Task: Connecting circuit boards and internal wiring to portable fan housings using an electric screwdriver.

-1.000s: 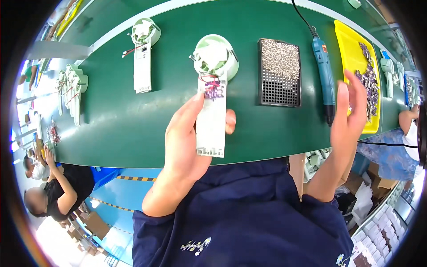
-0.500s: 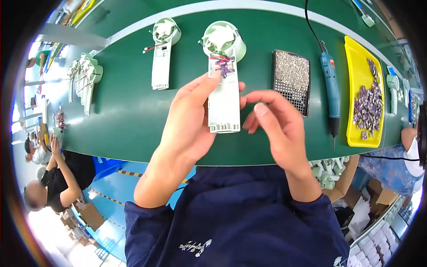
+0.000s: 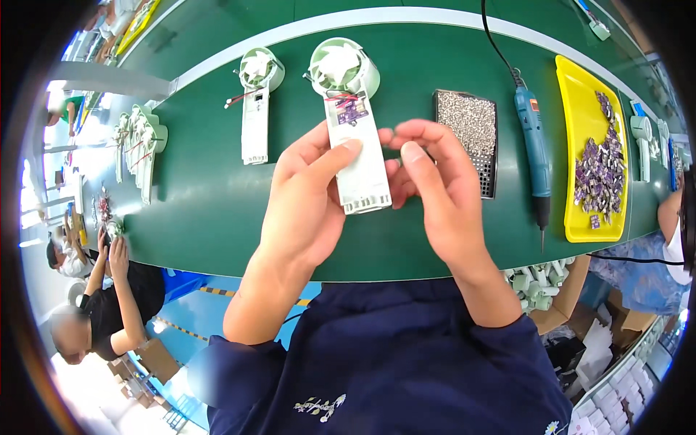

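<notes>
A pale green handheld fan is in my left hand, its thumb pressed on the long handle and the fingers wrapped behind. The round fan head points away from me. In the opened upper handle sits a small purple circuit board, with red wires above it. Beside the handle's right edge is my right hand, its fingers bent and apart, with nothing visible in them. Whether its fingertips touch the handle I cannot tell. A second fan lies further left, a wire sticking out from its neck.
Right of my hands lie a black tray of small metal screws, a blue electric screwdriver and a yellow tray of purple boards. More fans stand at far left. A co-worker sits beyond them.
My left thumb has slid down the handle, away from the circuit board. The fan now tilts slightly, its head further left. My right hand has moved a little up and left.
</notes>
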The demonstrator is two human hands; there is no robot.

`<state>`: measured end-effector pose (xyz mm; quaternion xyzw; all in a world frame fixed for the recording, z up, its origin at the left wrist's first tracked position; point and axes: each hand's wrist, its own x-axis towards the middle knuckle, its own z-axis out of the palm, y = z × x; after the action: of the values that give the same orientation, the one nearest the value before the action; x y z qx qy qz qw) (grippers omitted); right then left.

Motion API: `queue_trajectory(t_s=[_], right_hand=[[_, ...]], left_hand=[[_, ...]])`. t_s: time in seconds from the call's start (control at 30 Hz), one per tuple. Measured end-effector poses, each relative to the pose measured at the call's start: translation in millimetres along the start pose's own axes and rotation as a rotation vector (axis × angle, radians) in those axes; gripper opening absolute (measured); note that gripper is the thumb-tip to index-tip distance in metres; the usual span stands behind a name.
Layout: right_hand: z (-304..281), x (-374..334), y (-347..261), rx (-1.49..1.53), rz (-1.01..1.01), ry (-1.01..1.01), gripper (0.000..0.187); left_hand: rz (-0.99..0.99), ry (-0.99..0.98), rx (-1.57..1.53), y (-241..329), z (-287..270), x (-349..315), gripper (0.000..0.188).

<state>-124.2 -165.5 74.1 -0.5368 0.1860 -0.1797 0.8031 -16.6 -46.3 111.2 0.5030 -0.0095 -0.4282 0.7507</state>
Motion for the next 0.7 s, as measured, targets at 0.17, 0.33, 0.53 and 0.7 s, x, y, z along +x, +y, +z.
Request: queue_trajectory(t_s=[0.17, 0.33, 0.53, 0.7], right_hand=[[0.8, 16.0, -4.3, -0.028, 0.126, -0.011, 0.036], [3.0, 25.9, 10.3, -0.092, 0.14, -0.055, 0.037], [4.3, 24.9, 16.0, -0.186, 0.106, -0.009, 0.032], [5.2, 28.8, 16.0, -0.136, 0.13, -0.009, 0.03]], left_hand=[[0.146, 0.022, 0.107, -12.9, -6.8, 8.1, 0.033], [0.262, 0.095, 0.081, -25.5, -10.1, 11.4, 0.034], [0.207, 0.061, 0.031, -27.8, -14.0, 15.3, 0.036], [0.164, 0.083, 0.003, -27.2, -15.4, 19.6, 0.036]])
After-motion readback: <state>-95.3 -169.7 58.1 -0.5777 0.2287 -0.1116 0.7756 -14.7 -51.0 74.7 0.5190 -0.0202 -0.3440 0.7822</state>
